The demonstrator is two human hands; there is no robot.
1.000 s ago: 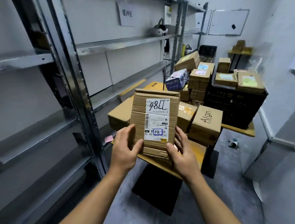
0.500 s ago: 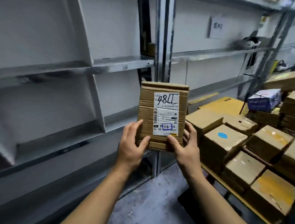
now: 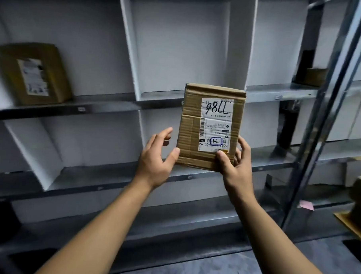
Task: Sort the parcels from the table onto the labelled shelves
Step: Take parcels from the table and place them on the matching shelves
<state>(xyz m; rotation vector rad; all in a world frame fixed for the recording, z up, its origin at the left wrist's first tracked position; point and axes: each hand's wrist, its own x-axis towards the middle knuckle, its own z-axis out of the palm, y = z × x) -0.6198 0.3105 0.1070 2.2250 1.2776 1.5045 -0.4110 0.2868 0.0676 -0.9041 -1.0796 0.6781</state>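
before shelves [image 3: 114, 106], right hand [image 3: 239, 172] holds one parcel [image 3: 190, 125]

Upright brown cardboard parcel [image 3: 190, 135], white handwritten label [image 3: 216, 122] outward, before the grey shelves [image 3: 106, 108].

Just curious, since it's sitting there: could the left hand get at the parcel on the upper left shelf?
Probably, with a stretch: the left hand is open, just its thumb on the held parcel, and nothing stands before the shelf parcel.
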